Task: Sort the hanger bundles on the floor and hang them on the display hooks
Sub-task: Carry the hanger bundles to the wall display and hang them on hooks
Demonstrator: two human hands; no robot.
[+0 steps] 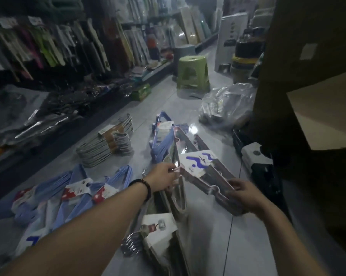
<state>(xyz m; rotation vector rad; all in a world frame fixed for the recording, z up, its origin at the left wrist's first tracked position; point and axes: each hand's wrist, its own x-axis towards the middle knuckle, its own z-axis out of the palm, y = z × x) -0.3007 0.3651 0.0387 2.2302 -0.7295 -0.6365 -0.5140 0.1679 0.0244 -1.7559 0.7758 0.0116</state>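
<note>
Both my hands hold one pinkish-brown hanger bundle (206, 174) with a white card label bearing blue wavy marks, lifted just above the floor. My left hand (164, 177) grips its left corner by the label; my right hand (246, 194) grips its lower right end. Under it lie more bundles: a pink one (181, 142), a blue one (162, 140) and a grey one with a white card (160, 232). Light blue bundles with red and white labels (72, 196) lie at the left. White hanger bundles with a brown label (106, 144) sit further back.
A green plastic stool (193, 73) stands down the aisle. A clear plastic bag (226, 104) lies to its right. Shelves and hooks with packaged goods (54, 46) line the left. Cardboard boxes (323, 116) rise at the right, with a white box (255, 154) at their foot.
</note>
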